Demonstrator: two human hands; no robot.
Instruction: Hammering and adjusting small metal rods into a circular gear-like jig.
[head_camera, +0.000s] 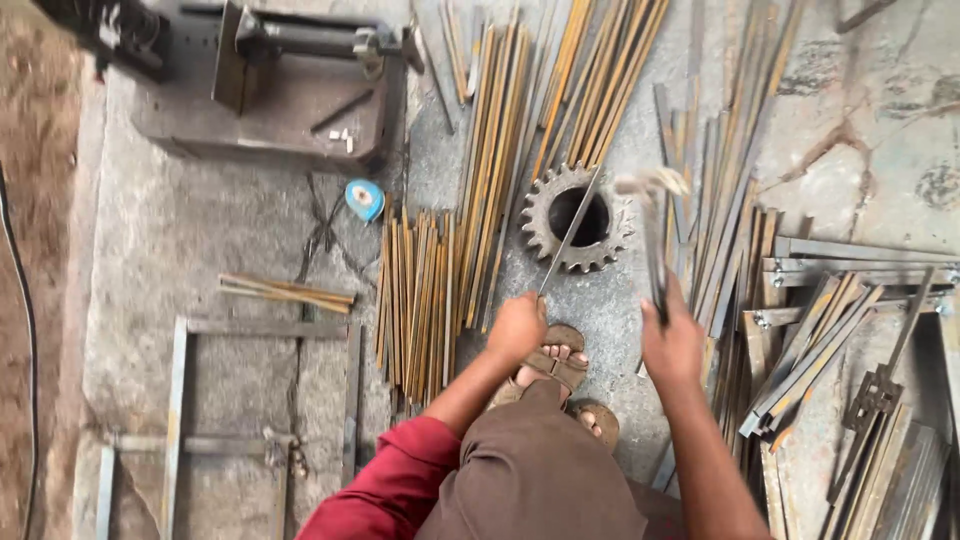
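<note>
Left hand holds rod angled up-right across gear.

concrete floor bears metal strips, a gear, steel frames.

Both hands are clenched, left low, right beside it.

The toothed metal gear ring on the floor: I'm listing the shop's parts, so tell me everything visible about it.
The toothed metal gear ring is a thick, dark grey, rust-tinged sprocket with blunt teeth all round and a large round hole in its middle. It lies flat on the concrete floor, beside bundles of rusty flat steel strips. A thin steel rod, held in the left hand, lies slanted across its top. The right hand raises a blurred hammer beside it.
</note>
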